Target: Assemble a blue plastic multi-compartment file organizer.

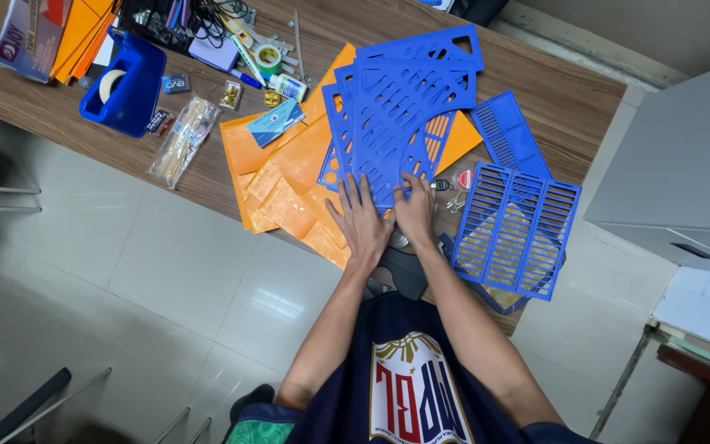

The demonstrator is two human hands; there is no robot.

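Wooden table [569, 99], glossy tiled floor [166, 279], grey cabinet [684, 173]

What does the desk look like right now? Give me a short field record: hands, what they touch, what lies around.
left hand: flat, fingers spread, on the blue panels
right hand: flat on the same stack's near edge
under stack: orange sheets
right of hands: blue grille, keys
far left: tape dispenser, stick packet
surface: wooden desk

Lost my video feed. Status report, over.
Left hand and right hand flat on stacked blue slotted plastic panels. Orange sheets beneath. Keys beside right hand.
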